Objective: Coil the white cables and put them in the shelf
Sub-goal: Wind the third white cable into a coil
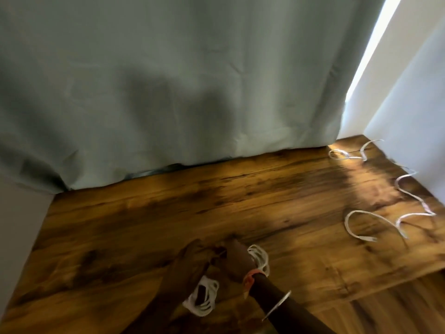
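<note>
Both hands meet low over the wooden table [144,225]. The left hand [190,263] and the right hand [237,261] hold the coiled white cable [203,301] by its middle. Their fingers look curled round it, but it is too blurry to see each finger. Loops stick out on both sides. A loose white cable [366,211] lies well apart on the right, near the wall. I see no shelf. If the grip goes soft, the loops could spring open. The loose cable lies near the table edge and could slide off if tugged.
</note>
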